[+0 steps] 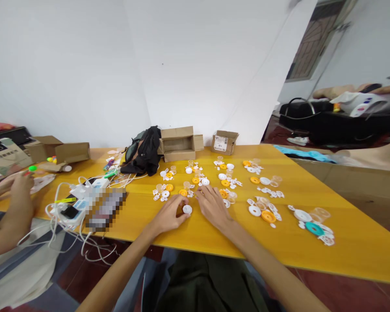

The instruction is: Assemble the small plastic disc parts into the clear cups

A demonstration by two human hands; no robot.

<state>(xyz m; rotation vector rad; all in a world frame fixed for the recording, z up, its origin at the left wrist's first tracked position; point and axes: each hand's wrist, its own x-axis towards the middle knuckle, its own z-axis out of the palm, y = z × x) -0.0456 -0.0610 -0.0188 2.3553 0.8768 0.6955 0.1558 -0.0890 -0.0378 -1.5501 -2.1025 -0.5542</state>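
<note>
My left hand (170,215) rests on the yellow table (312,255) with its fingers curled round a small white round disc (187,209). My right hand (212,206) lies just to the right of that disc, palm down, fingers stretched toward the parts. Beyond both hands lie several groups of small white, orange and clear plastic parts (225,180). A white disc with an orange disc (268,216) sits to the right of my right hand. A teal disc (314,229) lies among white parts near the table's right end.
Open cardboard boxes (179,144) and a black bag (145,151) stand at the back by the wall. A power strip with tangled white cables (72,207) lies at the left. Another person's hand (18,203) is at the far left edge.
</note>
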